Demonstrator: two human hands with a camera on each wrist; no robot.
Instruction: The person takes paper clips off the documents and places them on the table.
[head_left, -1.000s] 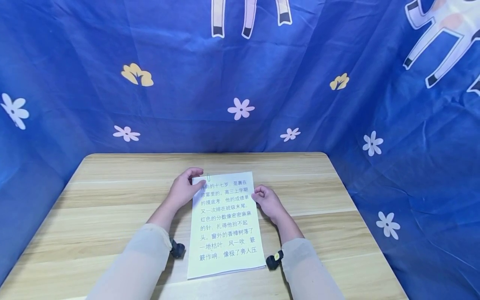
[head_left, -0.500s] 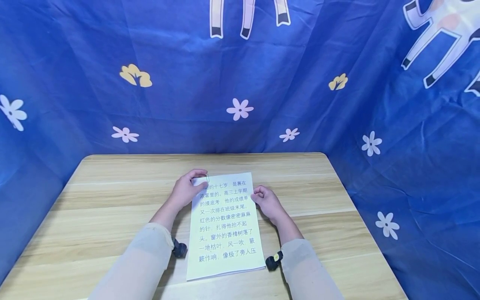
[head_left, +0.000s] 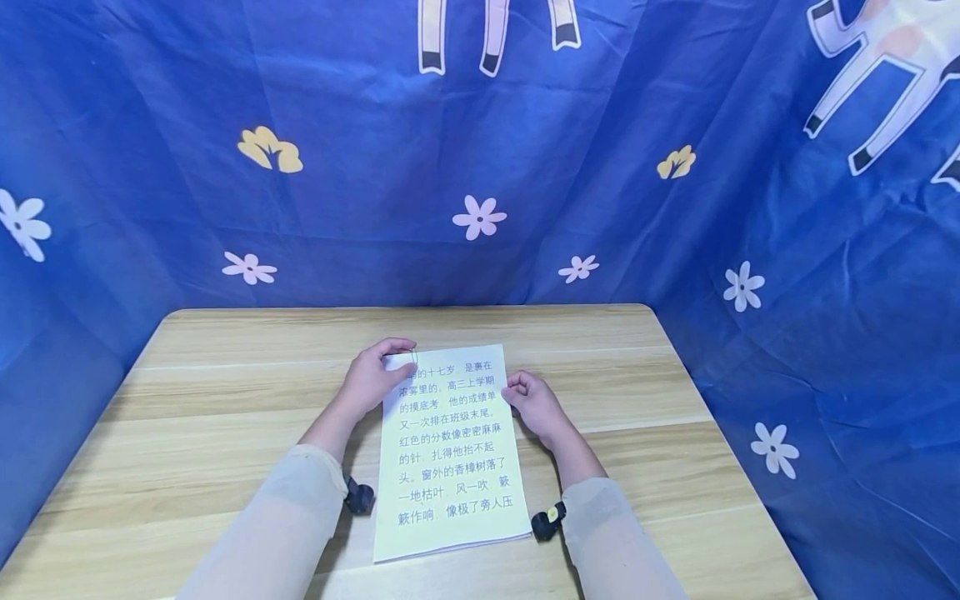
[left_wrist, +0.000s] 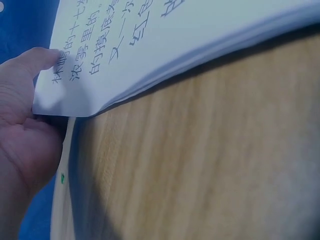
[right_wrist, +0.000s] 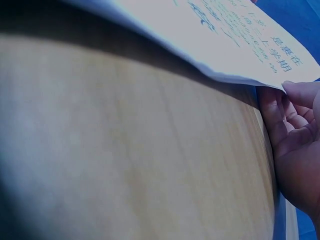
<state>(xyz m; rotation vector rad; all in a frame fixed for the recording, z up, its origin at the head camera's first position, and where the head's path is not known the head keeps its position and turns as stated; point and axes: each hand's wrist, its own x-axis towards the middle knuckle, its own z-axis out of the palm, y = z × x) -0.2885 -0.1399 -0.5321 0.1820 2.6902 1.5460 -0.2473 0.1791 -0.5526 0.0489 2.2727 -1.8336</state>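
A stack of printed paper sheets (head_left: 453,450) lies in the middle of the table, covered in large Chinese characters. At its top left corner my left hand (head_left: 371,377) pinches the stack, thumb on the front and fingers behind the top edge. A thin paper clip (head_left: 415,357) sits on that top edge, right at the left fingertips and partly hidden by them. My right hand (head_left: 534,402) pinches the right edge near the top, its thumb (right_wrist: 300,92) on the upper side and curled fingers below. In the left wrist view the sheets' side edges (left_wrist: 165,75) show as several layers.
The wooden table (head_left: 637,467) extends to both sides of the paper. A blue cloth (head_left: 360,208) with flowers and animal legs hangs behind and beside it. Small black wrist cameras (head_left: 360,498) sit on both wrists, close to the paper's sides.
My left hand has slid slightly right along the top edge, and its fingers now reach the paper clip. The right hand keeps its place on the edge.
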